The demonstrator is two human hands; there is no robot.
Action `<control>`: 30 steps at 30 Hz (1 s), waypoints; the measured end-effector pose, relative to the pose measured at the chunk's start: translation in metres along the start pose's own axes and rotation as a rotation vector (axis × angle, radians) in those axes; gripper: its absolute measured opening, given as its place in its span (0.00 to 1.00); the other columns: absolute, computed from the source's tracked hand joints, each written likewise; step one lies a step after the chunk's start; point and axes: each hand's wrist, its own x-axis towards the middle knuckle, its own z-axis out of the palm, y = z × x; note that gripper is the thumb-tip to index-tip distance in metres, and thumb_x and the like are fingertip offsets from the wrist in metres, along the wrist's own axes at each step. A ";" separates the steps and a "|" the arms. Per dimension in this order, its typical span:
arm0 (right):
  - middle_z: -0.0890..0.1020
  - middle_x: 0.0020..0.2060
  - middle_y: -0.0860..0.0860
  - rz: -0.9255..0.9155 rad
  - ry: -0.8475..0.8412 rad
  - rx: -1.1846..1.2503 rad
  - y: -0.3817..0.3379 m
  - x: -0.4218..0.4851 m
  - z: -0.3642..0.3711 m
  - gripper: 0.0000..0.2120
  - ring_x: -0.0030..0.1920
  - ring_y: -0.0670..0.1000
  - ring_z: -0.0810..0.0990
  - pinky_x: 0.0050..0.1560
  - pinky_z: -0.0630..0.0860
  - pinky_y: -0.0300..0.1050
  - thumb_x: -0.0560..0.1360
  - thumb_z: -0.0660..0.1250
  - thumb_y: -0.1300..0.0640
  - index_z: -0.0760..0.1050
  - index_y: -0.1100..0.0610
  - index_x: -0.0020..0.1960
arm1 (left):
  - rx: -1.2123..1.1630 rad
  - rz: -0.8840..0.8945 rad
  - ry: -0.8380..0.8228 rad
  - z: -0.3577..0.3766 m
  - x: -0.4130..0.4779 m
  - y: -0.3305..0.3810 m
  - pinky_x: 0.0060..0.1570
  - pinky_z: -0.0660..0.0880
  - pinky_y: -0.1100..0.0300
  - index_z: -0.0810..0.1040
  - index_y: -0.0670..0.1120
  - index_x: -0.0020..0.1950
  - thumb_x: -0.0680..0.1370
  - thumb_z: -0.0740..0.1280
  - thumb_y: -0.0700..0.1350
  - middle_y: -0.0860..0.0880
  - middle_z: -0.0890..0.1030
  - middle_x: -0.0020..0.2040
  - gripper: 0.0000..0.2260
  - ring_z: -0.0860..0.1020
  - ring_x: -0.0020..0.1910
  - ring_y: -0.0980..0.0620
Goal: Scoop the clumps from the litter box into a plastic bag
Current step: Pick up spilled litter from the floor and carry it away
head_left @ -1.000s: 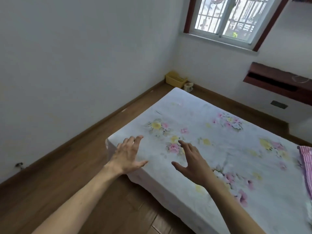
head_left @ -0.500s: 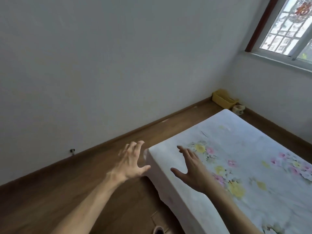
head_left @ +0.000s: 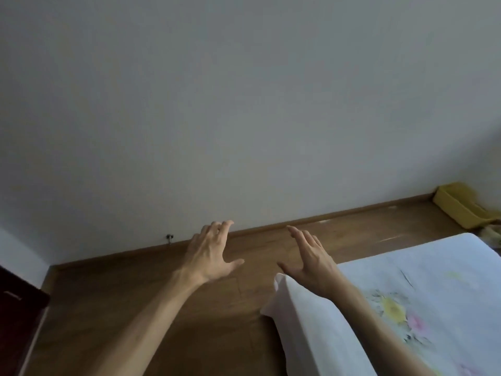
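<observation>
I see left hand [head_left: 210, 253], right hand [head_left: 311, 261] wide, empty; yellow tray [head_left: 458, 206], likely litter box, far right by wall [head_left: 244, 104]; right nearer.

We log dim, flat light; the wall [head_left: 244, 104] greys toward its upper left; below it the skirting [head_left: 298, 222] bows; at its right end a yellow box [head_left: 458, 207] blurs.
</observation>
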 end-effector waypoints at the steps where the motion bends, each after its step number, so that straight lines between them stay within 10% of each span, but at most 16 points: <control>1: 0.70 0.64 0.48 -0.009 0.002 0.014 0.004 0.015 0.001 0.39 0.65 0.51 0.69 0.63 0.70 0.44 0.72 0.68 0.40 0.57 0.53 0.76 | -0.001 -0.021 0.007 -0.001 0.007 -0.005 0.61 0.70 0.50 0.59 0.49 0.73 0.69 0.68 0.66 0.47 0.71 0.65 0.39 0.70 0.64 0.47; 30: 0.69 0.68 0.50 0.072 0.020 0.037 0.040 0.309 0.044 0.37 0.68 0.50 0.68 0.63 0.71 0.46 0.74 0.66 0.42 0.54 0.52 0.76 | -0.074 -0.029 -0.084 -0.002 0.275 -0.182 0.63 0.70 0.49 0.57 0.50 0.73 0.71 0.67 0.65 0.47 0.68 0.69 0.37 0.68 0.66 0.47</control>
